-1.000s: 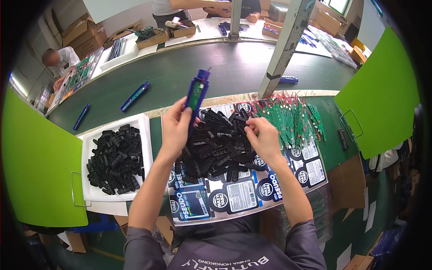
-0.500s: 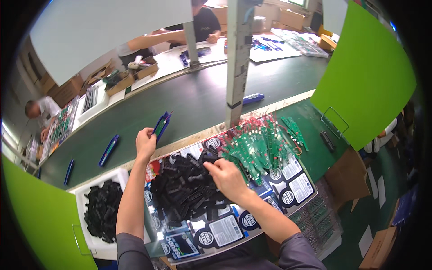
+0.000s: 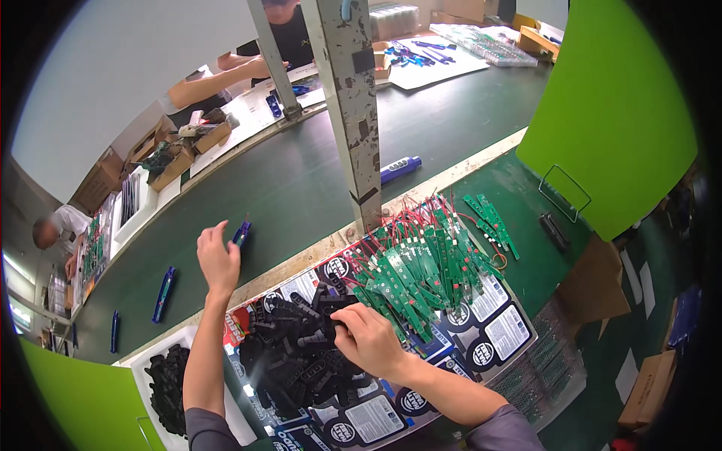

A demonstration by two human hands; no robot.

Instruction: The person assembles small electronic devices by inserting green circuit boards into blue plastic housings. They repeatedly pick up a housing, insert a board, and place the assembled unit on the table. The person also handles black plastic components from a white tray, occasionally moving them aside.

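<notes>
My left hand (image 3: 219, 259) is over the dark green belt, its fingers apart and raised. Just beyond them lies a slim blue plastic casing (image 3: 242, 233) with thin wires at its far end; my hand partly hides it. My right hand (image 3: 370, 340) is closed at the fingertips on a black plastic part (image 3: 331, 307), at the upper right edge of a heap of black plastic parts (image 3: 301, 368). Beside this hand, to the right, a spread pile of narrow green circuit boards (image 3: 421, 263) with red wires rests on a printed sheet (image 3: 368, 421).
More blue casings (image 3: 164, 295) lie on the belt (image 3: 293, 188). A paint-chipped post (image 3: 350, 113) rises ahead of me. A white tray (image 3: 239, 413) of black parts stands at the lower left. Green panels (image 3: 609, 128) flank both sides. Other people work across the belt.
My left hand has let go of the blue casing, which now lies on the belt, and has moved left. My right hand stays by the black heap. The view has shifted.
</notes>
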